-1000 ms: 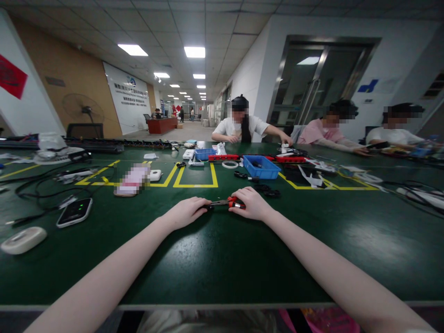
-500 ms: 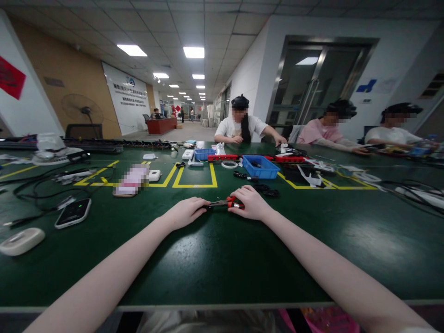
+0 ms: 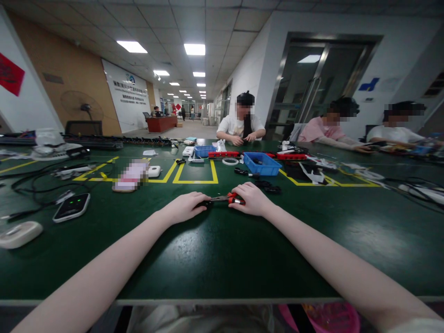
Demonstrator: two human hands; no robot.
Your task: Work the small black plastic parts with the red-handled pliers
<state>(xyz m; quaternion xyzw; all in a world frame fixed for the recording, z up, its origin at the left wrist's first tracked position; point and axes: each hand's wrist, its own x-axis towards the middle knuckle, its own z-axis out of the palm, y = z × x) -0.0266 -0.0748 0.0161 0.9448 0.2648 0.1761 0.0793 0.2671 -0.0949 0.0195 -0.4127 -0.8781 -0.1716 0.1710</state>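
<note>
Both my hands rest on the green table [image 3: 222, 259] near its middle. My right hand [image 3: 250, 200] is closed round the red handles of small pliers [image 3: 227, 199], whose metal jaws point left. My left hand [image 3: 185, 207] is closed next to those jaws, pinching a small dark part that I cannot make out. Just behind my right hand lie two small black parts [image 3: 268, 187].
A blue bin [image 3: 262, 164] and a roll of tape [image 3: 230, 161] sit behind, by yellow floor-tape boxes. A phone [image 3: 71, 206], a white case [image 3: 20, 233], cables and a pink object lie at the left. Three people work across the table.
My hands and the pliers have held their place. The person opposite has drawn both hands in close to the body. The view has tilted slightly.
</note>
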